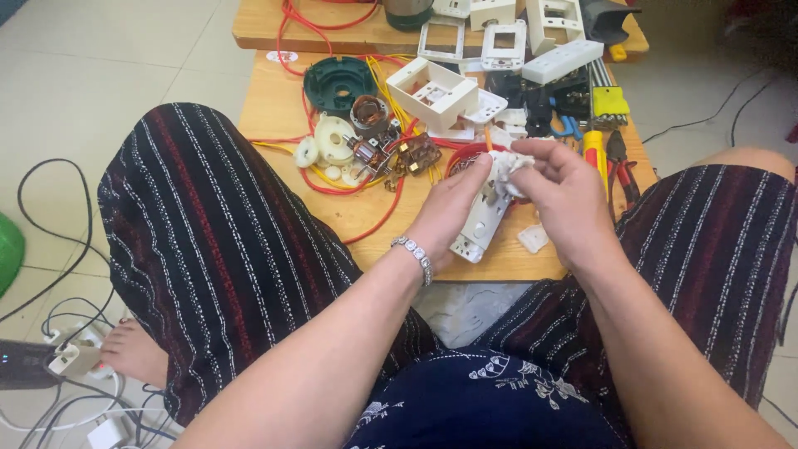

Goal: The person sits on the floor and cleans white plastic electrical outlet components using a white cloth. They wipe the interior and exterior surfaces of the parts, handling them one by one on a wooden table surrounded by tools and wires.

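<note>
The left hand (pixel 449 212) holds a long white plastic socket strip (pixel 480 223) from below, its fingers wrapped around the smooth body. The right hand (pixel 559 193) pinches a crumpled white cloth (pixel 509 173) on the strip's upper end, fingers pressed together. Both are above the near edge of the low wooden tabletop (pixel 366 212), at 6 o'clock from a square white plastic frame (pixel 432 91). Bare wood lies at 9 o'clock.
</note>
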